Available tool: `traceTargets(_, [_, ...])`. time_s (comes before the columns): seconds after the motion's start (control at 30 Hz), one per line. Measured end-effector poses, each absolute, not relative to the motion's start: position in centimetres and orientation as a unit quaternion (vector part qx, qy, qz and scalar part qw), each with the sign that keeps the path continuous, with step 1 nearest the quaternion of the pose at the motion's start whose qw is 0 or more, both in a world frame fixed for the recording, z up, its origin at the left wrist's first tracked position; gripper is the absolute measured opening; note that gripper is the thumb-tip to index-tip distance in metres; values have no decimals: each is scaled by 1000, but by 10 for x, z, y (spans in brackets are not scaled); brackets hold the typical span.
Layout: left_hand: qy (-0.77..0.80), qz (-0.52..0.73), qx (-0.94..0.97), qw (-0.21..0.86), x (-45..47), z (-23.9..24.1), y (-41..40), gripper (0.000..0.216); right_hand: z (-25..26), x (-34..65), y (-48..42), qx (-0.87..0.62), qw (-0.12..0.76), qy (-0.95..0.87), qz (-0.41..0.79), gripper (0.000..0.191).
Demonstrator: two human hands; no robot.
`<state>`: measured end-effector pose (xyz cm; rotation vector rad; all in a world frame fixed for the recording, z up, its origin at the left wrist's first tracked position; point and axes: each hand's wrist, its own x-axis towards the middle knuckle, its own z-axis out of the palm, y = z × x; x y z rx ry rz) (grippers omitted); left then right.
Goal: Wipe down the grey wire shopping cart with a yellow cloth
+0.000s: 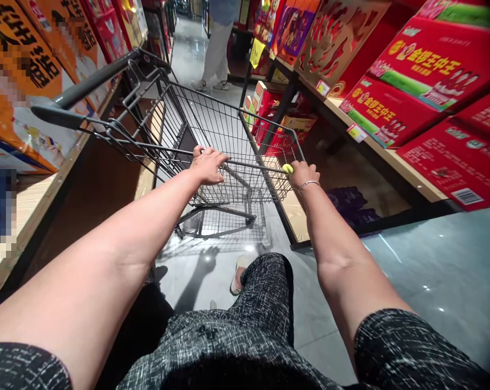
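While held, cart (247, 164) diagonal lengthwise, handle (96, 78) left

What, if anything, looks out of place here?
The grey wire shopping cart slants across the aisle, its dark grey handle off to the left. Oddly, the left hand and right hand are on its rim, not that handle. Nothing looks spilled or damaged.

Glossy floor (427, 281), wooden shelves (417, 176), perhaps shelving (241, 33) beyond
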<state>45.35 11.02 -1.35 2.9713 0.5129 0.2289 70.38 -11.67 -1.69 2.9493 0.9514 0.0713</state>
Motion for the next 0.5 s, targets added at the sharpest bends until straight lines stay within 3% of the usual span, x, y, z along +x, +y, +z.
traceTargets(0.2, [189, 26, 978, 79, 453, -13, 120, 80, -23, 663, -117, 943, -39, 328, 35, 41])
traceTargets(0.37, [148, -6, 985, 91, 472, -14, 99, 72, -35, 632, -123, 927, -81, 352, 96, 48])
traceTargets(0.5, [153, 3, 983, 102, 482, -11, 87, 64, -77, 623, -119, 850, -119, 473, 198, 49])
